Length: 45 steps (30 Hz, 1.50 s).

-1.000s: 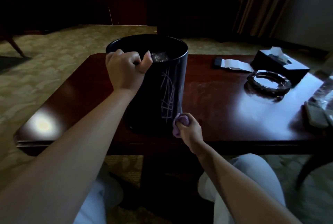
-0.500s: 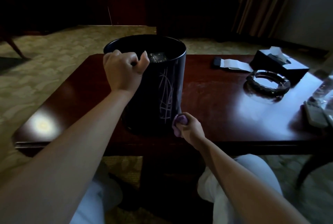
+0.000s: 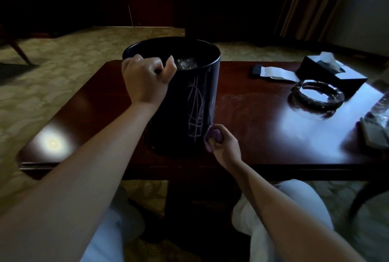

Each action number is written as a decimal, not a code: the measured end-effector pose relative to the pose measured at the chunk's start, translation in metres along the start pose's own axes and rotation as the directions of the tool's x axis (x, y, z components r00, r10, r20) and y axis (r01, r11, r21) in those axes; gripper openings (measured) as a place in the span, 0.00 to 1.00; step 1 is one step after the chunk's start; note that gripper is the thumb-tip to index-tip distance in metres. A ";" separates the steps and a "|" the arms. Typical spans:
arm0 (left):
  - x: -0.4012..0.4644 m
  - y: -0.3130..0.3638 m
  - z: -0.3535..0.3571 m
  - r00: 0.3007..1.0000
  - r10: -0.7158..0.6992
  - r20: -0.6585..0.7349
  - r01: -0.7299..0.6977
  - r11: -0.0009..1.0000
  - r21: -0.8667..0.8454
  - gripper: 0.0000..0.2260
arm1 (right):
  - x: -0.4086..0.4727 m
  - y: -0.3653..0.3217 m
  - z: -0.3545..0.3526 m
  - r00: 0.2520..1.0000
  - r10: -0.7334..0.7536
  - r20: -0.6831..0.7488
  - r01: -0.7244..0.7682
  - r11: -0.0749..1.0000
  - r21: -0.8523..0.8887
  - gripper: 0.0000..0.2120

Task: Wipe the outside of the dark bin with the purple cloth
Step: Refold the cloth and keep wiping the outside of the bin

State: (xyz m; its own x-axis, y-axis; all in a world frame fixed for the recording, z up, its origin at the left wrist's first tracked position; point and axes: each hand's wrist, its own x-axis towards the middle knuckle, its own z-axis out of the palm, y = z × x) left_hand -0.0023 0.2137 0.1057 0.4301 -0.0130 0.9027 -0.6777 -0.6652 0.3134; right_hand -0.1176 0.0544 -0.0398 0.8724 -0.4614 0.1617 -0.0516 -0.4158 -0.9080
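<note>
A dark round bin (image 3: 202,84) with pale scribbled lines on its side stands upright on the dark red wooden table (image 3: 263,131). My left hand (image 3: 145,78) grips the bin's near rim, fingers curled over the edge. Low at the bin's right side, my right hand (image 3: 225,145) holds a bunched purple cloth (image 3: 213,136) pressed against the wall near its base. Something crumpled and shiny lies inside the bin.
On the table's right part lie a glass ashtray (image 3: 317,95), a dark tissue box (image 3: 332,72), a small dark object with a white strip (image 3: 271,72) and a remote (image 3: 372,133) at the edge. Patterned carpet surrounds the table; curtains hang at the back right.
My right hand with the cloth has stayed low at the bin's right base, shifting only slightly. My left hand keeps its grip on the rim.
</note>
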 end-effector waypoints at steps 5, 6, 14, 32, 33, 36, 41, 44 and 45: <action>0.001 -0.002 0.000 1.000 0.016 0.001 -0.016 1.000 -0.011 0.22 | 0.000 -0.004 -0.001 1.000 0.001 0.002 -0.001 0.999 -0.041 0.12; 0.002 -0.002 0.000 1.000 0.016 -0.002 -0.016 1.000 -0.011 0.22 | -0.002 -0.006 -0.003 0.999 0.010 0.044 -0.009 0.999 -0.033 0.08; 0.002 -0.002 -0.002 0.999 0.042 -0.018 -0.042 0.999 0.025 0.21 | -0.028 -0.004 0.031 0.963 0.247 -0.112 -0.218 0.950 0.223 0.04; 0.001 -0.001 0.001 1.000 0.020 0.002 -0.020 0.999 0.028 0.22 | -0.042 -0.023 0.045 0.949 0.310 0.055 -0.296 0.817 0.494 0.06; 0.001 -0.002 0.001 1.000 0.027 -0.004 -0.027 0.999 0.027 0.22 | -0.042 -0.024 0.046 0.936 0.352 0.003 -0.304 0.803 0.513 0.05; 0.001 -0.002 0.001 0.999 0.035 -0.008 -0.035 0.999 0.021 0.22 | -0.041 -0.026 0.052 0.882 0.461 -0.097 -0.316 0.732 0.604 0.05; 0.001 -0.002 0.002 1.000 0.010 0.005 -0.010 1.000 0.011 0.23 | -0.035 -0.029 0.048 0.859 0.495 -0.129 -0.284 0.671 0.684 0.03; 0.001 -0.002 0.001 1.000 0.016 -0.008 -0.016 1.000 0.017 0.22 | -0.033 -0.029 0.048 0.901 0.424 -0.092 -0.282 0.734 0.618 0.04; 0.001 -0.002 0.001 1.000 0.016 -0.006 -0.016 1.000 0.014 0.22 | -0.034 -0.030 0.049 0.907 0.406 -0.108 -0.270 0.760 0.591 0.03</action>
State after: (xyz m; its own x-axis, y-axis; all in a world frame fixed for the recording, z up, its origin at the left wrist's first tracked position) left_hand -0.0002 0.2138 0.1054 0.4155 -0.0190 0.9094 -0.6760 -0.6754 0.2948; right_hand -0.1218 0.1206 -0.0371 0.7178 -0.6725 -0.1804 0.0125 0.2714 -0.9624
